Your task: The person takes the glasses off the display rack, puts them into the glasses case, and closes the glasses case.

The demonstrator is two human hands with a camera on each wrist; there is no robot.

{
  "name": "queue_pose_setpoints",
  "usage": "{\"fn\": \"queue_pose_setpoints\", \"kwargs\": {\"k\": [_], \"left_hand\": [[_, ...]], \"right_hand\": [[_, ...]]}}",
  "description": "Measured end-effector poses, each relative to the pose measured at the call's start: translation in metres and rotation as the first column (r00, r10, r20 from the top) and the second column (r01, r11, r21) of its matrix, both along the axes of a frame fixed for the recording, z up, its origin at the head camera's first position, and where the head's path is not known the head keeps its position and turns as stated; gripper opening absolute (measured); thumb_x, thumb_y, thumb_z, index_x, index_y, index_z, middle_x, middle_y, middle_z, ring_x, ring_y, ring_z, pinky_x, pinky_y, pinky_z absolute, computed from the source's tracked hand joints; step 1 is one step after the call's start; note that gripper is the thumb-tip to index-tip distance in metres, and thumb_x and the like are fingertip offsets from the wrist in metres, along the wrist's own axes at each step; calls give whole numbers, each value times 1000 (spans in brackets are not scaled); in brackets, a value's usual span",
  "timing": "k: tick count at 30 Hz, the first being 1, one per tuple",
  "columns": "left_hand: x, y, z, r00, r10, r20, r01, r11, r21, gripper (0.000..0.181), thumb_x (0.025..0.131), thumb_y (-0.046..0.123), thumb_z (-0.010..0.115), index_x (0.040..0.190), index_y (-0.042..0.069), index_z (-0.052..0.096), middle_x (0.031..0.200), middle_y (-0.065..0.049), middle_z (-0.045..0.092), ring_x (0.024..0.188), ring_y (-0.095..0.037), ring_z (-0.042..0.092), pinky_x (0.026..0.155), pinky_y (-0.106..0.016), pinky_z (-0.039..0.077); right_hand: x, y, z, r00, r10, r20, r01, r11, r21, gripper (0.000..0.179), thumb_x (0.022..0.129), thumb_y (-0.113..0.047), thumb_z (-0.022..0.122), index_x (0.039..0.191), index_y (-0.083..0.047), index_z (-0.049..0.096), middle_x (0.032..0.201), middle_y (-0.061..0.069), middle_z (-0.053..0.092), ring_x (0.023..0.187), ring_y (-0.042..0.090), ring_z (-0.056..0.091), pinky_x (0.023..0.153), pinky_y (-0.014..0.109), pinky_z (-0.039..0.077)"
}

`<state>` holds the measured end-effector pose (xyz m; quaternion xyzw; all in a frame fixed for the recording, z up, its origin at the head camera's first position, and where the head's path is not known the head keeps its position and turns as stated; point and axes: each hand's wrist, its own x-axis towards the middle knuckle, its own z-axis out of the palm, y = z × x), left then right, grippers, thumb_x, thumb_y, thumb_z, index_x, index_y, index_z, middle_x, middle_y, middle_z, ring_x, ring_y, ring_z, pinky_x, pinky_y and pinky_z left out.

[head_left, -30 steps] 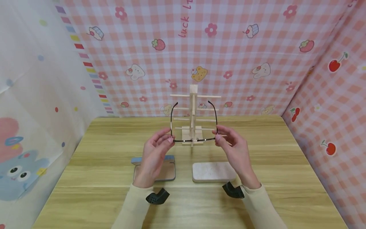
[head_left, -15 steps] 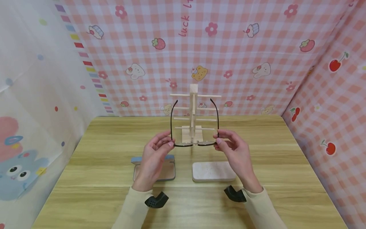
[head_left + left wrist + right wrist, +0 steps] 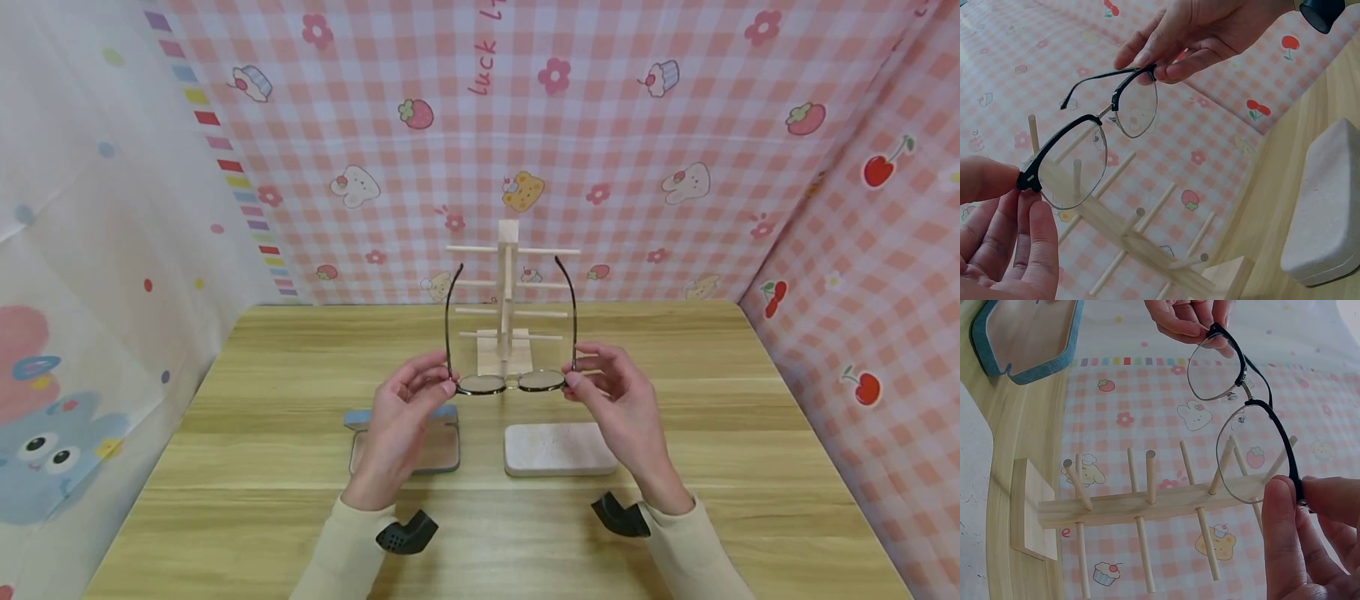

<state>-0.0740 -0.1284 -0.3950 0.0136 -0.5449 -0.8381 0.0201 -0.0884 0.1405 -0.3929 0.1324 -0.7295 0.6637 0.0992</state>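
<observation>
Both hands stand apart, the left hand (image 3: 401, 429) and the right hand (image 3: 618, 408) each pinching one front corner of a pair of glasses (image 3: 542, 382) at the middle of the head view. The side arms (image 3: 574, 317) point up the frame, overlapping a wooden rack (image 3: 506, 304); whether they touch it, I cannot tell. Holding them well calls for light, even pressure by the hinges, the front level, fingertips clear of the lenses (image 3: 1079, 165), and no outward pull that could spread the arms.

At top centre, the checked cloth (image 3: 465, 167) carries "luck" running upward, with more letters cut off by the edge. No brand is readable on the glasses, the open blue case (image 3: 442, 450) lower left of centre, or the white case (image 3: 558, 450) lower right of centre.
</observation>
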Motion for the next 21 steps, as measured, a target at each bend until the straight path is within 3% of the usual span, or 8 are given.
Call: {"fn": "queue_pose_setpoints", "kwargs": {"k": [7,12,21], "left_hand": [[3,-1,-4,1000,17,7,-17,998,-57,37,91,-13,66,127,-7,62,110,-15,69,101,-20,68,92,-31,59],[5,0,-5,1000,29,7,-28,994,-102,35,90,-14,66,125,-11,61,104,-8,72,99,-20,68,91,-31,59],[9,2,-7,998,54,-19,-56,991,-120,32,89,-14,67,121,-13,62,102,-9,73,95,-20,69,88,-31,60]], "right_hand": [[3,0,-1,1000,12,3,-12,1000,-16,40,96,8,68,133,3,55,107,23,67,83,14,73,75,32,64],[5,0,-2,1000,16,-3,-16,1000,-18,37,96,7,67,131,5,56,108,27,66,83,14,73,75,32,64],[9,-1,-5,1000,16,-15,-16,1000,-6,34,96,7,68,128,8,56,106,23,66,84,14,72,76,31,64]]}}
